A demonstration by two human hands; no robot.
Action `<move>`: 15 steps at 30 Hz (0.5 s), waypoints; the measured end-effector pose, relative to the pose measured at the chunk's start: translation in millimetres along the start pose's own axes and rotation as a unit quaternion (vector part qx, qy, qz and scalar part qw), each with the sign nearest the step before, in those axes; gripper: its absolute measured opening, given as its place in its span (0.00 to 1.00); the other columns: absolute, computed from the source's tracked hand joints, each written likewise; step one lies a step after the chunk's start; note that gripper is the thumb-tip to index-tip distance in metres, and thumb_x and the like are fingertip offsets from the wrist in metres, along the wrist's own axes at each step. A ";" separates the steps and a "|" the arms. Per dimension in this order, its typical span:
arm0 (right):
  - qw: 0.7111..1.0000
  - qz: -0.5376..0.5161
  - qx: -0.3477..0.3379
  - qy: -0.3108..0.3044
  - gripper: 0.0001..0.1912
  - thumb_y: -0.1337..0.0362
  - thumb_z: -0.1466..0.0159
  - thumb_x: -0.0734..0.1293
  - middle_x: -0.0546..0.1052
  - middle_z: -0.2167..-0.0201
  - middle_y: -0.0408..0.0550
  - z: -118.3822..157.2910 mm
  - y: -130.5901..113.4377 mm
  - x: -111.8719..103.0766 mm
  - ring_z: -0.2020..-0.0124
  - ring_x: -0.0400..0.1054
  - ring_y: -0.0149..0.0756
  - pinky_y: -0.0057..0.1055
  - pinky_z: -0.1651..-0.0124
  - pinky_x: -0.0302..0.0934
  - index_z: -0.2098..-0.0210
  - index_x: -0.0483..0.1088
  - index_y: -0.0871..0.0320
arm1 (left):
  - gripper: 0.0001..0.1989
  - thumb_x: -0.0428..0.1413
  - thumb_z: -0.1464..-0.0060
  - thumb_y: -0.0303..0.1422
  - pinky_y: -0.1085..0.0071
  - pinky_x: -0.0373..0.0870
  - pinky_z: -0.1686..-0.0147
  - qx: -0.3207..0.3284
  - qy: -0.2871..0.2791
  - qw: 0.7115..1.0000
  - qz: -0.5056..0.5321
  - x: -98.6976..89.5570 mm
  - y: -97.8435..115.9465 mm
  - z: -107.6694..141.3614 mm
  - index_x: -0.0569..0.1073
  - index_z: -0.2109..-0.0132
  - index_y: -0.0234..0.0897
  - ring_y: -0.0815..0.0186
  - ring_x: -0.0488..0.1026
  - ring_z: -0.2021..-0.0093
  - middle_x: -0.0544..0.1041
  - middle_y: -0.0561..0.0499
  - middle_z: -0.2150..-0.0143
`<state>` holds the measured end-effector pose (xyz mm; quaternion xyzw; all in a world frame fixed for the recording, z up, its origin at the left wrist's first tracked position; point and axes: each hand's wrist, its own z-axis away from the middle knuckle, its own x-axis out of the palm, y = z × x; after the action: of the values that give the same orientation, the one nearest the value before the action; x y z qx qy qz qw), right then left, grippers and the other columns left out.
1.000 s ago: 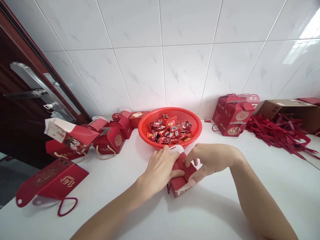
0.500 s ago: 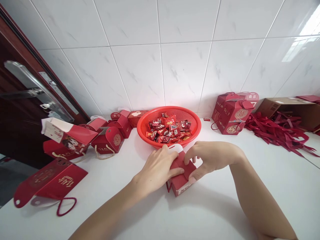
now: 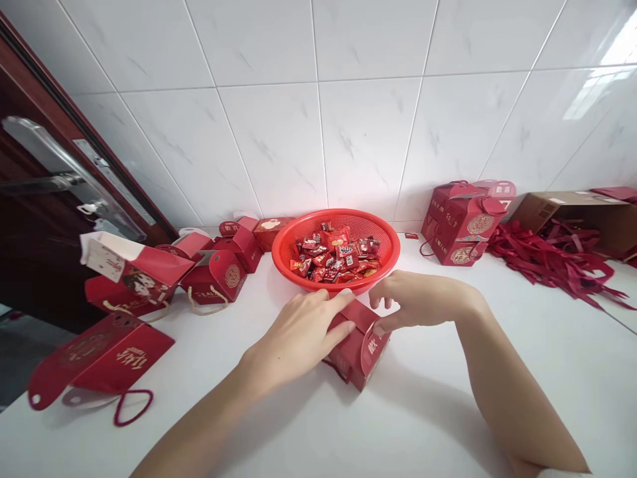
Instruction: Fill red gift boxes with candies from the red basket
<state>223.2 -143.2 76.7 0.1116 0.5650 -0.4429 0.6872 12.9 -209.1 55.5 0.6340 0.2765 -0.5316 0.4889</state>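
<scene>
A small red gift box [image 3: 355,332] stands on the white table in front of me. Its top is folded over, and a rounded flap with pale characters hangs down its right-hand end. My left hand [image 3: 303,325] grips the box from the left, thumb lying on the top and forefinger reaching over the far edge. At the right end, my right hand [image 3: 413,302] has its thumb against the flap's upper edge, while its other fingers are bent and apart from the thumb, off the box. A dark red cord shows low on the box's near left side.
Behind the box is a red plastic basket [image 3: 281,259] of wrapped sweets. Several red boxes [image 3: 213,275] lie at left, one open box [image 3: 119,352] nearest. Stacked boxes [image 3: 460,222], a ribbon pile [image 3: 552,259] and a cardboard carton [image 3: 537,206] are at right.
The flap on the box's right end has come down over that end, showing its characters. My right hand has lifted slightly, and my left hand has shifted a little left.
</scene>
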 end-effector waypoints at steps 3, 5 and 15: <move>0.999 0.019 0.028 0.010 0.19 0.51 0.40 0.69 0.77 0.61 0.54 -5.2 -0.2 3.3 0.65 0.71 0.42 0.30 0.72 0.59 0.57 0.75 0.59 | 0.22 0.47 0.34 0.38 0.65 0.70 0.51 0.021 0.040 0.998 0.035 -1.0 -1.5 0.4 0.65 0.35 0.46 0.56 0.75 0.49 0.78 0.48 0.49; 0.999 0.028 0.037 0.008 0.17 0.52 0.41 0.69 0.77 0.62 0.53 -9.0 -1.3 5.8 0.68 0.70 0.40 0.30 0.75 0.57 0.59 0.74 0.59 | 0.20 0.46 0.34 0.35 0.65 0.70 0.52 0.044 0.040 0.997 0.057 0.3 -1.7 -1.0 0.68 0.37 0.45 0.57 0.75 0.50 0.79 0.49 0.49; 1.000 -0.018 -0.016 -0.008 0.21 0.52 0.44 0.72 0.77 0.56 0.51 -18.0 9.3 10.2 0.60 0.72 0.42 0.31 0.67 0.61 0.54 0.74 0.56 | 0.14 0.54 0.37 0.44 0.65 0.68 0.60 -0.025 -0.050 0.997 0.046 11.8 5.4 -4.9 0.76 0.52 0.42 0.54 0.73 0.55 0.72 0.46 0.55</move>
<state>217.5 -130.9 58.5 0.0870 0.5683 -0.4473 0.6851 22.8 -208.7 45.9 0.6063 0.2358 -0.5323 0.5417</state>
